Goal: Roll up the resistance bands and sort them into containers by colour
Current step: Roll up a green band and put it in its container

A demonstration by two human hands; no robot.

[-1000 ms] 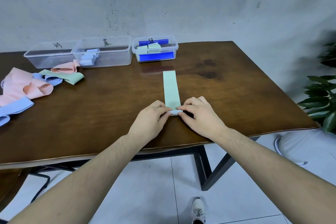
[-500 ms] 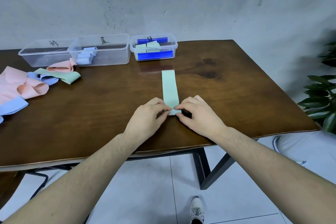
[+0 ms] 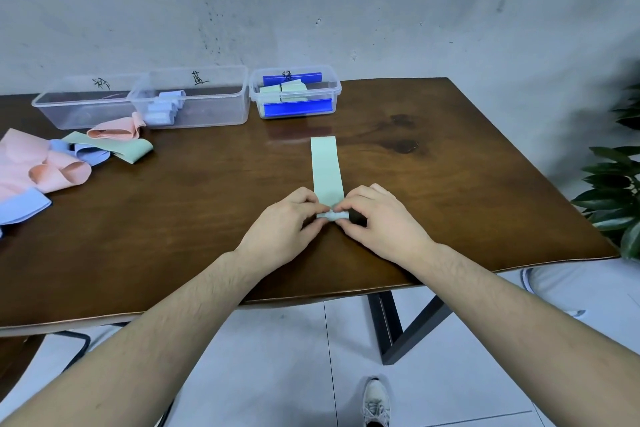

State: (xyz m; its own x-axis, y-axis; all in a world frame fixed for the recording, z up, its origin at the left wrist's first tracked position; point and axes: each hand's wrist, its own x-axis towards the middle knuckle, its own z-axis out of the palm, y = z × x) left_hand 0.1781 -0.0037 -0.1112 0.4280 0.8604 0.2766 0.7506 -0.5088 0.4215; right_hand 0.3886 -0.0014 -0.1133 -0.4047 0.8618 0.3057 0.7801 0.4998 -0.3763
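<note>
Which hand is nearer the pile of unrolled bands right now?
Left. The left hand sits on the side of the green band facing the pile of unrolled bands; the right hand pinches the roll from the far side.

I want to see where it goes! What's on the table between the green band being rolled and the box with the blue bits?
Nothing: in the head view, only bare table lies between the green band and that box.

Soft, even light fills the scene, bright but not harsh. The desk (image 3: pixel 173 218) shows a pale sheen at 12 o'clock, below the containers. Shadows under the hands are faint. Wide-angle distortion bends the edges; the plant (image 3: pixel 620 191) at 3 o'clock is blurred.
</note>
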